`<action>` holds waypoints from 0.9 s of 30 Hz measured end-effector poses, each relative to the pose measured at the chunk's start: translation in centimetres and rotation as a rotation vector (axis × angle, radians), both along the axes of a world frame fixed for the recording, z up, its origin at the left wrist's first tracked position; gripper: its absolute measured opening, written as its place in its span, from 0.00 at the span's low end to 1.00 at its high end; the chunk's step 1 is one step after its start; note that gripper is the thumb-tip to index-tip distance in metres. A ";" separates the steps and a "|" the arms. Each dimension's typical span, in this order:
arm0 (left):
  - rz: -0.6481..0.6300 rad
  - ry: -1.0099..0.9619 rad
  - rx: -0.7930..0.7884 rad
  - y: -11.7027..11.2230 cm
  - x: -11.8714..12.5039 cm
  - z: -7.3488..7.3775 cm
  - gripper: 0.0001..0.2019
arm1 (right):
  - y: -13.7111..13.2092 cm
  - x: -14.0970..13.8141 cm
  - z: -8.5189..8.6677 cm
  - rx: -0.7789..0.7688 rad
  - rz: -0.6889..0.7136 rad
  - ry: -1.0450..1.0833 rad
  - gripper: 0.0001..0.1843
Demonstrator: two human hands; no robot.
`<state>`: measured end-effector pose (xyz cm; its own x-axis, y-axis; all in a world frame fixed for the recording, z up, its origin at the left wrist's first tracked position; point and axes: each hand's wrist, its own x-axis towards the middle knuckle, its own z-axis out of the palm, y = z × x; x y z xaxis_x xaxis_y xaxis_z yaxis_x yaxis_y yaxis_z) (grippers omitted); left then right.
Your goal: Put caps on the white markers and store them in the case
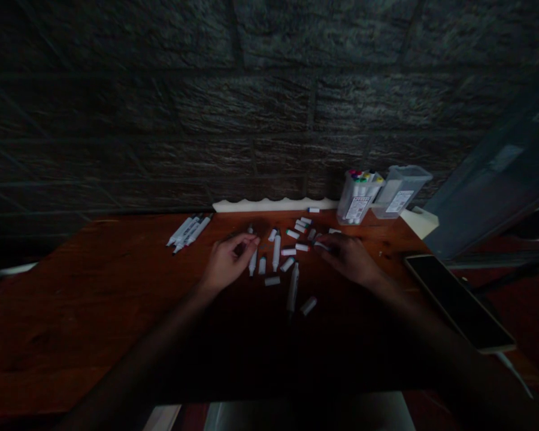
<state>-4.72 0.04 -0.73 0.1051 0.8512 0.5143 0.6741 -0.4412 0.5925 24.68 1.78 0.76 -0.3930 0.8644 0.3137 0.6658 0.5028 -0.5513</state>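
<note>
In the head view, your bare left hand (229, 257) was over the middle of a red-brown wooden table (72, 299), nearer its back edge than its front edge, with thumb and fingers drawn into a narrow pinch. A slim white marker (253, 263) ran beneath those fingertips; I could not tell whether you gripped it or it simply lay there. Your right hand (345, 257) was bent inward from the right edge, thumb and forefinger narrowly spaced about a small white cap (322, 245), though the dimness left unclear whether you held that piece. Between your hands lay loose short white caps with coloured ends (288, 252) and a white marker with a dark tip (276, 251), probably spread there because both hands could reach them. Another white marker (293, 287) pointed toward the front edge. Several white markers (191, 231) lay bunched near the back left corner, perhaps set apart to keep them from mixing with the loose pieces. By the back right corner, a clear plastic container of colour-ended markers (357, 206) stood upright, which left the coloured ends showing, with a second clear plastic container (402, 194) beside it. A black phone with a pale frame (460, 304) lay along the right edge, likely placed there for its white cable (514, 374).
</note>
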 end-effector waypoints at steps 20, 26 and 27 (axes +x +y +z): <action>0.027 0.017 -0.008 0.1 0.2 -0.2 0.11 | 0.3 0.3 0.2 0.092 -0.070 -0.029 0.17; 0.125 -0.021 0.008 0.6 -0.5 -0.2 0.13 | -0.8 -0.2 0.8 0.110 0.032 0.057 0.11; 0.161 -0.028 0.015 0.8 -0.7 -0.3 0.14 | -1.1 -0.5 0.7 0.088 0.111 0.051 0.11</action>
<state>-5.42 0.79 -0.98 -0.0466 0.8480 0.5280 0.7200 -0.3379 0.6062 24.16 0.68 1.45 -0.4663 0.7849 0.4081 0.5755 0.6195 -0.5339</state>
